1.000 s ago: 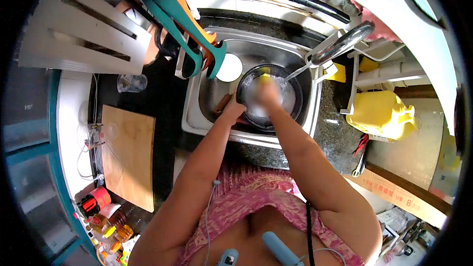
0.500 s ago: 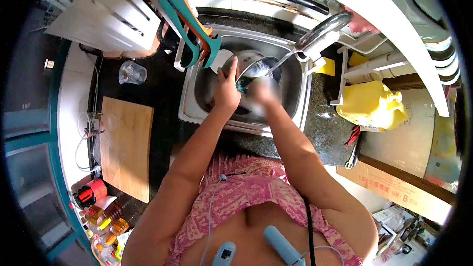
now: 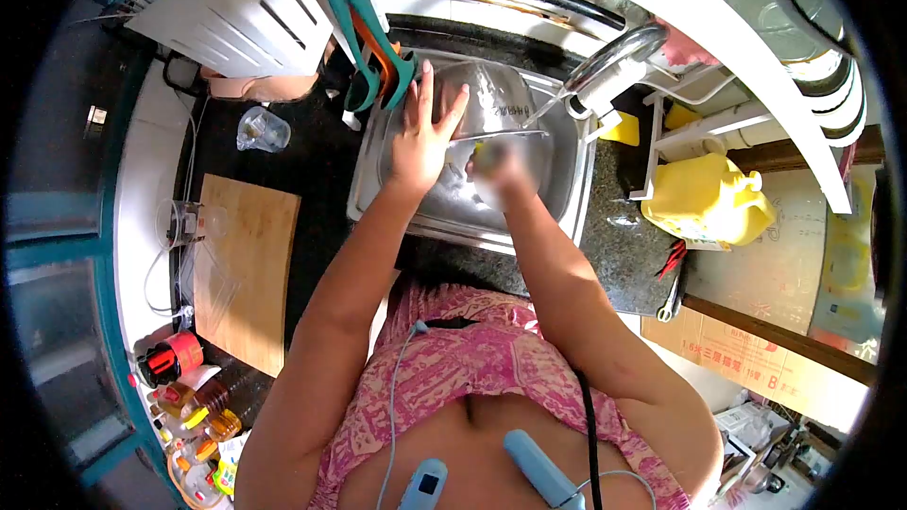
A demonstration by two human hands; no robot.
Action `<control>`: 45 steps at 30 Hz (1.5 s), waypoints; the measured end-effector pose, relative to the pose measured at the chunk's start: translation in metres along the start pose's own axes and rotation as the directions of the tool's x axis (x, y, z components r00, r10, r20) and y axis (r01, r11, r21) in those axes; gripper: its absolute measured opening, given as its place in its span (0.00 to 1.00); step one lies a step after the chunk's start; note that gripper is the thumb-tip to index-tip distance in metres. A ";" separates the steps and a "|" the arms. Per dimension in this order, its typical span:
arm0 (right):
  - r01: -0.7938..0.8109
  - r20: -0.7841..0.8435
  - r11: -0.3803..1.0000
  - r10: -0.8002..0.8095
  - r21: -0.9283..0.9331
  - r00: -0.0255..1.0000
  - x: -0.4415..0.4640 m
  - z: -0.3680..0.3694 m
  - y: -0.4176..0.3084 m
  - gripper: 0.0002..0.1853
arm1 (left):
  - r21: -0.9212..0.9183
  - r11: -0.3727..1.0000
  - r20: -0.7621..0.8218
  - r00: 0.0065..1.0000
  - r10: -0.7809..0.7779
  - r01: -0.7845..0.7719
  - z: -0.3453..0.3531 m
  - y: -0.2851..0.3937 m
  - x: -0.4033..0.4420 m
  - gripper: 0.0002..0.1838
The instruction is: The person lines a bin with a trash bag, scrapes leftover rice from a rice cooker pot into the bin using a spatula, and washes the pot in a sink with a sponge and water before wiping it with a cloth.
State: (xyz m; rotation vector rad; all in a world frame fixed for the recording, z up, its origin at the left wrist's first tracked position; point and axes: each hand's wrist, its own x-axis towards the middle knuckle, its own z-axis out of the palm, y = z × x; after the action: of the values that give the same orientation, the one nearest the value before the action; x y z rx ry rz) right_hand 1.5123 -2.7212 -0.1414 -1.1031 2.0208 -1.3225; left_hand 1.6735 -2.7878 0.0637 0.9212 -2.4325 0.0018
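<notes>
A shiny metal bowl stands tilted on its side in the steel sink, its opening facing me. My left hand grips the bowl at its left edge, fingers spread over the outside wall. At the bowl's lower rim is my right hand, blurred, its fingers closed around a small yellowish sponge that is mostly hidden. Water runs in a thin stream from the faucet onto the bowl's right side. The palm side of both hands is out of sight.
Green-handled scissors hang at the sink's back left, beside a white slotted rack. On the left counter lie a wooden cutting board and a clear plastic cup. A yellow jug stands at the right.
The bowl has tipped so its outer wall now faces up and back. My left hand has shifted up and left, fingers wider apart. My right hand has stayed near the same spot.
</notes>
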 end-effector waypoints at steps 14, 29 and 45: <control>-0.511 0.372 -0.028 0.719 0.859 0.587 0.001 -0.019 -0.044 0.18 | 0.215 0.971 -0.067 0.990 0.125 -0.108 0.020 0.001 0.007 0.29; -0.764 0.677 -0.133 0.574 0.632 0.460 -0.063 -0.108 -0.036 0.14 | 0.087 0.949 0.060 0.952 0.299 -0.303 0.070 0.051 0.016 0.31; -0.006 -0.073 0.856 -0.037 -0.516 0.997 -0.028 -0.102 -0.065 0.17 | -0.317 -0.356 0.941 0.243 -0.237 0.879 0.132 -0.021 -0.071 0.27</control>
State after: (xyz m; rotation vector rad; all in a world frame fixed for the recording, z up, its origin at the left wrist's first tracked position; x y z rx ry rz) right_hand 1.4755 -2.6589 -0.0406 -1.3057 2.5181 -0.8495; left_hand 1.6670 -2.7844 -0.0875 1.5043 -0.9857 -2.3176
